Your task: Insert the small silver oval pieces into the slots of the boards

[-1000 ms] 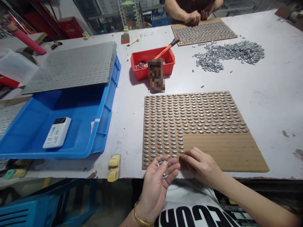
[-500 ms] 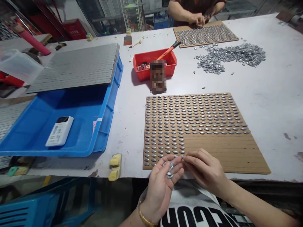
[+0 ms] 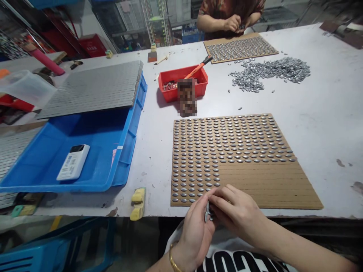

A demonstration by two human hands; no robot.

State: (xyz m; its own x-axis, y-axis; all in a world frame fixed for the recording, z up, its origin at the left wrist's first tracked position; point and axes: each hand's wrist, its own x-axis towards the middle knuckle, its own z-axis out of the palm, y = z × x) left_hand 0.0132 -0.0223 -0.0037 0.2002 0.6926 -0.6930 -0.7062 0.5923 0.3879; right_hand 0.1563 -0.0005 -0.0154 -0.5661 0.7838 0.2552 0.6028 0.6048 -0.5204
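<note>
My left hand (image 3: 195, 232), with a gold bangle (image 3: 173, 258) at the wrist, is cupped around several small silver metal pieces (image 3: 208, 213), pointed at both ends. My right hand (image 3: 241, 209) bends over that palm, its fingertips closed together against the left fingers; whatever they pinch is hidden. Both hands are at the near edge of a brown cardboard sheet (image 3: 266, 185). Rows of the same silver pieces (image 3: 224, 138) cover its far part and a block at its left. Bare cardboard with dark slit lines shows at the near right.
A loose pile of silver pieces (image 3: 272, 71) lies at the back right. A red bin (image 3: 202, 88) with an orange-handled tool (image 3: 198, 68) stands behind the sheet. At left is a blue crate (image 3: 107, 177) holding a white device (image 3: 73, 162). Across the table a person works at another sheet (image 3: 241, 47).
My right hand has drawn in over the left palm, and the left hand has curled more tightly around the silver pieces. The view has shifted slightly.
</note>
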